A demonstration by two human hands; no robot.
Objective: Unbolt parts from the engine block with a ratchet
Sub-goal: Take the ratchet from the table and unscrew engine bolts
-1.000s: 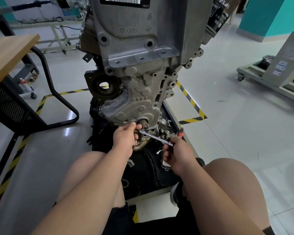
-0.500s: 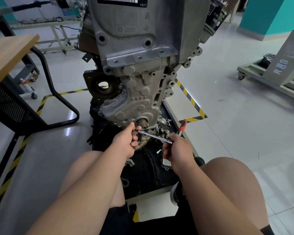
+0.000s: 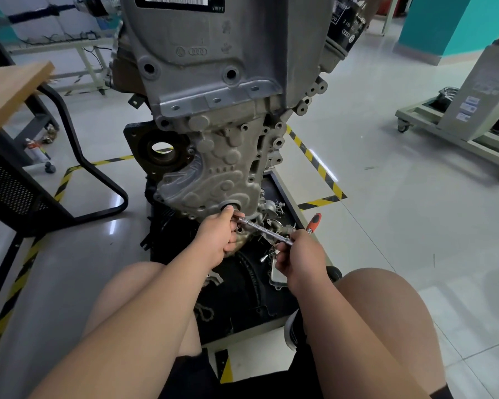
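1. Engine block (image 3: 222, 116) stands upright on a black tray (image 3: 289, 200) on the floor, straight ahead of me, past my knees.
2. L hand (image 3: 219, 237): fingers curled, thumb + index pinching the front end of the extension bar (image 3: 264, 229). Contact pt. sits at the block's lower edge, just under the round crank seal (image 3: 236, 203). Fastener is hidden by the fingers, so I can't tell if the socket is seated.
3. R hand (image 3: 297, 254): closed round the ratchet (image 3: 314, 221) at the rear end of the ext. bar. The orange-red grip sticks out up and to the right, past the knuckles.
4. Ext. bar: chrome, runs from L hand down-right to R hand, above loose metal parts (image 3: 274, 226) lying in the tray.
5. Vs. 1.0 s ago:
   a. More of the orange-red grip now shows beyond the R hand; it was barely poking out then.
   b. L hand has kept its pinch at the same spot under the seal.
   c. Ext. bar holds roughly the same slant.
   d. The block sits slightly further left in my view; this is head-cam shift, as the block is on the same spot of the tray.
6. Surroundings: wooden table (image 3: 9, 93) at far left; yellow/black hazard tape (image 3: 314, 159) on the floor beside the tray; wheeled cart (image 3: 455, 139) well apart at right.
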